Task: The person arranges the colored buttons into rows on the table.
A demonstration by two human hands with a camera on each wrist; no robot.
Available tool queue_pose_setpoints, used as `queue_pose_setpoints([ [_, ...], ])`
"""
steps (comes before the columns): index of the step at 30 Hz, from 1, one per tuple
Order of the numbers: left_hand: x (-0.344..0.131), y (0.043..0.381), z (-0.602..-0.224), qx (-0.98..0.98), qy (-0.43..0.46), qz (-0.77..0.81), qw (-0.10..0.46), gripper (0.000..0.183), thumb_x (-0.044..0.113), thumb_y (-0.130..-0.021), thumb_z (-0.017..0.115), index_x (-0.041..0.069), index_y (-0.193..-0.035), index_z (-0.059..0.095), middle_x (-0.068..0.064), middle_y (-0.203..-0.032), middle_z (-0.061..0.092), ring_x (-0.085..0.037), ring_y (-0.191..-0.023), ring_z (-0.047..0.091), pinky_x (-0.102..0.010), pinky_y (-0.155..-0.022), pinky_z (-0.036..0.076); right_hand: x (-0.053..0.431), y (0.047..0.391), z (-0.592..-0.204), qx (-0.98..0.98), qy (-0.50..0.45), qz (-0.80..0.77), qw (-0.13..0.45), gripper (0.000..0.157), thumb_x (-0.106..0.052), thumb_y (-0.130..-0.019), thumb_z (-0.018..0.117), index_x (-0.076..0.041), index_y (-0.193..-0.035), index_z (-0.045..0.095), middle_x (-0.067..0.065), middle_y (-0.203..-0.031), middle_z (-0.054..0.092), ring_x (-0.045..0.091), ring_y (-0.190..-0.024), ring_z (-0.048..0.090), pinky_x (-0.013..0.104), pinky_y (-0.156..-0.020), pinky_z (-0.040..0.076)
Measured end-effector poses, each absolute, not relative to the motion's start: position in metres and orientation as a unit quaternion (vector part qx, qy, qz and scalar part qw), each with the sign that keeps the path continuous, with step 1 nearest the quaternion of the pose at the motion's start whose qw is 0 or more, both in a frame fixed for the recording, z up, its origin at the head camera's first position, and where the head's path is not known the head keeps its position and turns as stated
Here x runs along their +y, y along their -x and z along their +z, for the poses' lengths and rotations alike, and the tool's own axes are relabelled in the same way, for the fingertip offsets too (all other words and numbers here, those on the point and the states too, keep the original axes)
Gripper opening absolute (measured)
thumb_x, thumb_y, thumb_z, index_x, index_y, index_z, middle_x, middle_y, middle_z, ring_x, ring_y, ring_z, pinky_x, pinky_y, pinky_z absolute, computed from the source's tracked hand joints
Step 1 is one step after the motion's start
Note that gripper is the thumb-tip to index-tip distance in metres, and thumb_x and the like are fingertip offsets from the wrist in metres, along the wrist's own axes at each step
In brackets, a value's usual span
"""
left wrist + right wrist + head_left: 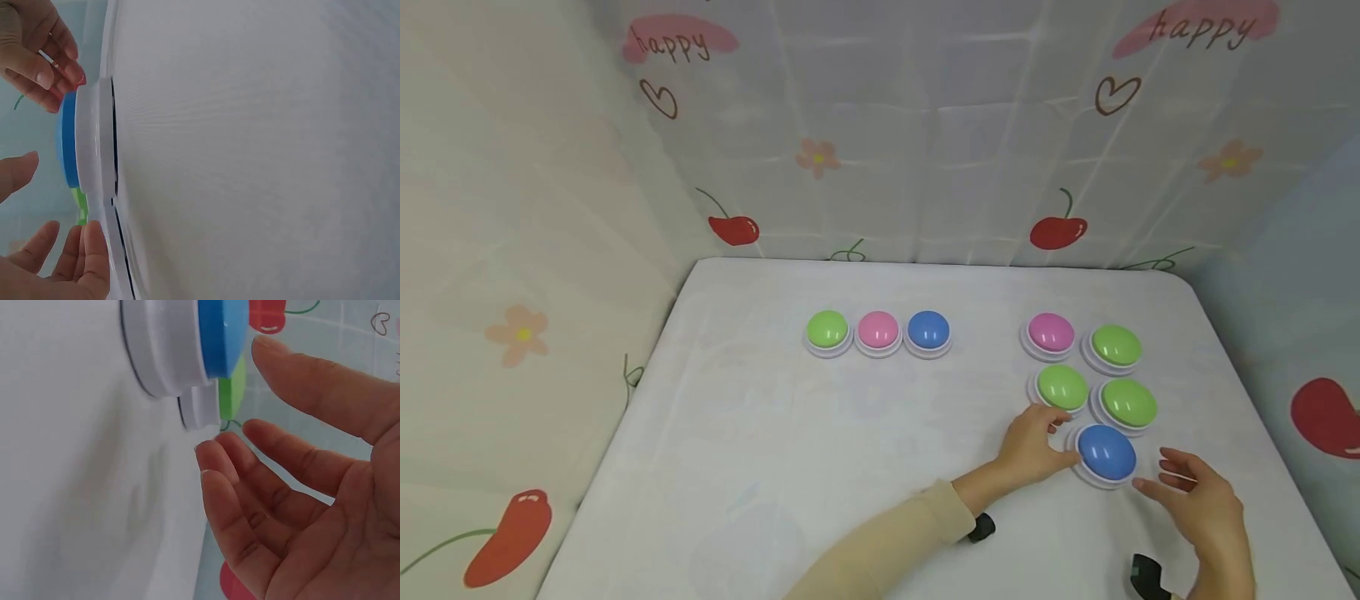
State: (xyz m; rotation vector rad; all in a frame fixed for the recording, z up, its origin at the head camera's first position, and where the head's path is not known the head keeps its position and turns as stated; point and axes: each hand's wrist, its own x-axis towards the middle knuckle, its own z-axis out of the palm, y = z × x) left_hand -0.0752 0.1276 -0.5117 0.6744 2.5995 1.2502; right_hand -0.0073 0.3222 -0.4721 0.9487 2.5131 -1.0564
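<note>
A blue dome push button [1107, 452] on a white round base is nearest me in the right-hand group. My left hand [1033, 446] is at its left, thumb by the base and fingers beside a green button [1063, 387]. In the left wrist view those fingers [94, 256] are spread and relaxed, with nothing between them. To the right of the blue button, my right hand [1206, 500] has its thumb near the base. The right wrist view shows its fingers [231, 519] loosely bent and apart from the button.
Behind are a pink button [1051, 332] and two more green buttons, one at the back [1116, 345] and another closer [1129, 402]. Across the white table [760, 433], a green [827, 330], a pink [878, 331] and a blue button [928, 331] stand in a row. Printed curtains surround the table.
</note>
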Motion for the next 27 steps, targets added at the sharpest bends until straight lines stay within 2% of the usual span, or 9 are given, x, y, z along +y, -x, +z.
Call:
queue_pose_setpoints([
  [6,0.138,0.077,-0.518,0.894,-0.248,0.361,0.097,0.060,0.034,-0.074,0.084,0.016,-0.126,0.062,0.007,-0.114,0.061,0.004,-0.094,0.055,-0.002,-0.076,0.036,0.325,0.010,-0.494,0.872,-0.272,-0.379,0.145,0.086,-0.018,-0.081,0.079,0.003,-0.149,0.030,0.035,-0.141,0.041,0.051,-0.124,0.045,0.065,-0.100,0.042],
  [11,0.142,0.081,-0.520,0.902,-0.274,0.320,0.098,0.061,0.035,-0.070,0.086,0.013,-0.123,0.064,0.006,-0.114,0.062,0.001,-0.098,0.056,-0.005,-0.082,0.039,0.326,0.010,-0.502,0.874,-0.237,-0.399,0.145,0.090,-0.017,-0.080,0.080,0.002,-0.150,0.027,0.035,-0.141,0.039,0.050,-0.124,0.044,0.066,-0.102,0.038],
  [17,0.146,0.083,-0.522,0.911,-0.306,0.266,0.078,0.058,0.039,-0.068,0.086,0.016,-0.118,0.068,0.007,-0.113,0.065,-0.001,-0.104,0.057,-0.008,-0.089,0.041,0.321,0.009,-0.504,0.880,-0.225,-0.395,0.134,0.089,-0.017,-0.079,0.080,0.004,-0.149,0.029,0.036,-0.137,0.042,0.050,-0.120,0.047,0.063,-0.098,0.044],
  [27,0.149,0.082,-0.519,0.922,-0.298,0.235,0.073,0.054,0.043,-0.068,0.086,0.021,-0.115,0.070,0.010,-0.110,0.066,0.000,-0.100,0.059,-0.008,-0.083,0.044,0.317,0.009,-0.507,0.882,-0.242,-0.387,0.113,0.091,-0.015,-0.075,0.084,0.006,-0.147,0.032,0.036,-0.135,0.045,0.049,-0.120,0.047,0.060,-0.098,0.045],
])
